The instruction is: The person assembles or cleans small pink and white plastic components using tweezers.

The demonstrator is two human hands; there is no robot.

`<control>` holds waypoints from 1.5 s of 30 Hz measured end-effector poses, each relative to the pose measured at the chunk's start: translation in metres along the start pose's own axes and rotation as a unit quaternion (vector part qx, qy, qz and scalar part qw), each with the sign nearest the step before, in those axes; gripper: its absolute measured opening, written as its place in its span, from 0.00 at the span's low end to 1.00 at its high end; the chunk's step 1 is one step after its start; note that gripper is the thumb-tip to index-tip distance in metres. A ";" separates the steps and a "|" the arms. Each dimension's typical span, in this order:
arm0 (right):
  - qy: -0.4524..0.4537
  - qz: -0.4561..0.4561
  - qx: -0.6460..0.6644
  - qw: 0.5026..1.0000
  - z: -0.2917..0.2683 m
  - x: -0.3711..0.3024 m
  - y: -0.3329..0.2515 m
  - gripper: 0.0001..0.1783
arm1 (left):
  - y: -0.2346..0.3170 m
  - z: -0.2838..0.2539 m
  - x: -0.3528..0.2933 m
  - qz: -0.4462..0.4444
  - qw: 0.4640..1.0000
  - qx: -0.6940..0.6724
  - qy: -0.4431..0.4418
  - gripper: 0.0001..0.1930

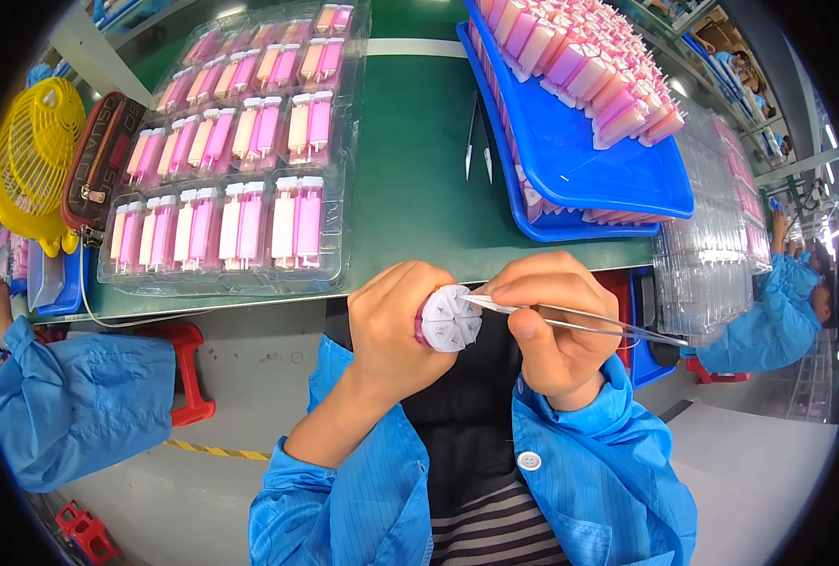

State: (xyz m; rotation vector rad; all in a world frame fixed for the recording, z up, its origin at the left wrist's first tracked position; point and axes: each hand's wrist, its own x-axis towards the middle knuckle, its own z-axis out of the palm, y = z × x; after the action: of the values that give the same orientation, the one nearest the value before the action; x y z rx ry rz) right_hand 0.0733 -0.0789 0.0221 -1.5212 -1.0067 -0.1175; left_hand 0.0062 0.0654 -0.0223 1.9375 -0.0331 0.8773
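My left hand is closed round a small bundle whose white top faces up as a circle of wedge-shaped segments; a pink edge shows beside the fingers. Tweezers sit in my right hand, pinched between thumb and fingers. Their white-looking tips touch or hover at the upper right of the white top; which of the two I cannot tell. Both hands are in front of the green table's near edge.
At left, a clear blister tray holds rows of paired pink and cream pieces. Stacked blue trays carry many similar pieces at right. Tweezers lie between. Clear trays, a yellow fan, a pouch and people in blue stand around.
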 end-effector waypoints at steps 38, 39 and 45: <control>-0.084 0.097 0.070 0.989 -0.016 0.021 -0.003 0.05 | 0.001 -0.013 0.005 -0.088 0.985 -0.103 -0.111 0.11; -0.099 0.109 0.082 0.986 -0.017 0.023 -0.004 0.05 | 0.003 -0.014 0.006 -0.089 0.984 -0.103 -0.111 0.11; -0.144 0.069 0.052 0.986 -0.021 0.032 -0.003 0.03 | 0.002 -0.019 0.008 -0.129 0.966 -0.148 -0.169 0.11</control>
State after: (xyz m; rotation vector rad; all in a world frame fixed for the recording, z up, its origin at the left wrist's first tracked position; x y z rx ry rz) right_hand 0.1010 -0.0809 0.0486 -1.5334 -1.1121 0.2565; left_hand 0.0009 0.0818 -0.0111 1.7387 -0.1055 0.3419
